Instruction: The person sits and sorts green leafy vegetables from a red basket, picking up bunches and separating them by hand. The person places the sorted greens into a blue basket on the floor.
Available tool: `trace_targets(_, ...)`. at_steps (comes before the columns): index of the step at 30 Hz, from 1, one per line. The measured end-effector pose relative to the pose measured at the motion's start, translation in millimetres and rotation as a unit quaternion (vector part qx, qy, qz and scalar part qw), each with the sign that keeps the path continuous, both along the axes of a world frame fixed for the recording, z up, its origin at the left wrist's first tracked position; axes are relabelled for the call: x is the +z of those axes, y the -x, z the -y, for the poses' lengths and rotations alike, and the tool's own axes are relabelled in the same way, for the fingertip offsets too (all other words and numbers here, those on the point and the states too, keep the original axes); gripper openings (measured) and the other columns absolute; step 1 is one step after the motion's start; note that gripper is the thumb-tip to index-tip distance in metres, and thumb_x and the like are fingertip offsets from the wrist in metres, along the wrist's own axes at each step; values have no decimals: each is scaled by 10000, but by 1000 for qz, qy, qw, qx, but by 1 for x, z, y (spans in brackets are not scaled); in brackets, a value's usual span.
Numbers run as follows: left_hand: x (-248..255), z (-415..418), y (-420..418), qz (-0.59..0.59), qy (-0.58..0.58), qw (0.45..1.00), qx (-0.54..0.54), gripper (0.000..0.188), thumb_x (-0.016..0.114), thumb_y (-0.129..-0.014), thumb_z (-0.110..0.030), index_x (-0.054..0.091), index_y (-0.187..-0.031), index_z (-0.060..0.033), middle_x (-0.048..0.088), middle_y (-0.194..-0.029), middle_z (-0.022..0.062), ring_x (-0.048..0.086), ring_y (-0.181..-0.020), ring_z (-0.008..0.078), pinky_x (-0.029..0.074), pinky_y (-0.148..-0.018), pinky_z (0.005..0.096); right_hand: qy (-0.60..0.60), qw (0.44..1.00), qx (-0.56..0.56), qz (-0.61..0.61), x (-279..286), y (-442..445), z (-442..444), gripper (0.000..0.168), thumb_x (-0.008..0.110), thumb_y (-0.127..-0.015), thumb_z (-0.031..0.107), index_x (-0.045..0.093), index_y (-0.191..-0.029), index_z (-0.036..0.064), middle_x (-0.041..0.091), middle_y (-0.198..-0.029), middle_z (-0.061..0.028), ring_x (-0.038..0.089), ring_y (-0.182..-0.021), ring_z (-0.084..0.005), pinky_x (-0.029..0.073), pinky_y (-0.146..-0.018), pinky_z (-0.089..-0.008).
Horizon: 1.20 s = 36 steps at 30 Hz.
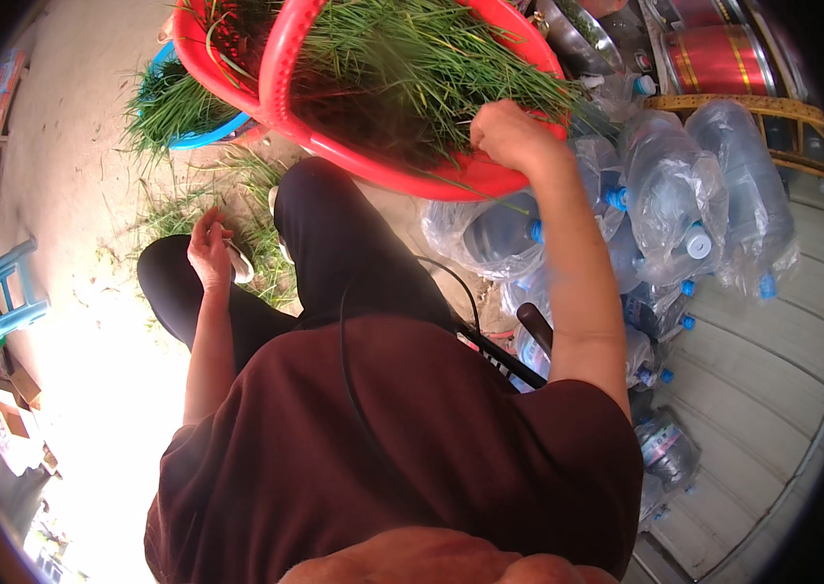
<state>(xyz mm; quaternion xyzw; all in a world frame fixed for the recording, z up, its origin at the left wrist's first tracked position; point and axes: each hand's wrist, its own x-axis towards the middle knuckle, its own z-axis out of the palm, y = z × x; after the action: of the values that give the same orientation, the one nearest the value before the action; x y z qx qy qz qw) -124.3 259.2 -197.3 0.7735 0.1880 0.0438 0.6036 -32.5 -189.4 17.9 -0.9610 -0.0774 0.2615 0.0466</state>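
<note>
A large red plastic basket (375, 162) with an arched handle stands before my knees, heaped with long, thin green stalks (412, 66), perhaps chives or grass. My right hand (510, 135) reaches over its near right rim with curled fingers against the stalks; the fingertips are hidden, so a grip on any stalk cannot be made out. Above my left knee hangs my left hand (209, 244), its fingers loosely bent and apart, with nothing visible in them. Beneath it, loose green stalks (258, 219) lie scattered on the floor around my shoes.
Behind the basket's left side is a blue-rimmed tub (211, 139) with more green stalks. Bagged clear plastic bottles (674, 182) crowd the right side, beside a grey slatted surface (755, 379). A light-blue plastic stool (9, 288) is at far left. A metal bowl (580, 33) sits at upper right.
</note>
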Motion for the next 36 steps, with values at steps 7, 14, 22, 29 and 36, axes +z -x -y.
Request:
trace_targets(7,-14,-8,-6,-25,-7,1000,9,297,516,-922,-43,624,-1199,-40,697,-966,61,615,-678,100,464,-602,227,132,990,-46,-10,-26,-10,-14,270,538,-824,51,693,-1044,29,645,-1133,-212,615,-1075,-384,508,-888,-477)
trace_targets(14,-28,-8,-10,-46,28,998,12,292,521,-924,-55,620,-1198,-31,690,-947,42,595,-668,78,447,-566,214,113,988,-30,96,-42,-16,3,190,680,-728,104,701,-913,69,687,-953,-168,649,-929,-346,519,-809,-451)
trace_targets(22,-13,-6,-6,-33,4,999,1,266,540,-914,-54,640,-1159,-27,701,-947,56,631,-687,95,485,-611,229,-177,970,-121,115,2,-5,16,164,627,-695,107,670,-819,10,675,-753,-170,665,-720,-303,508,-688,-382)
trace_targets(29,72,42,7,76,-34,967,-242,236,568,-885,28,665,-1093,-27,692,-956,79,647,-827,121,524,-738,261,-245,944,-200,88,36,9,26,103,633,-705,70,665,-781,8,645,-634,-82,607,-564,-125,477,-552,-282)
trace_targets(36,200,138,-21,298,-27,824,-481,281,565,-826,70,643,-1084,-13,668,-961,107,650,-841,262,527,-770,347,-316,918,-213,104,88,46,27,68,626,-762,40,655,-799,-7,651,-690,-29,580,-608,-74,461,-550,-253)
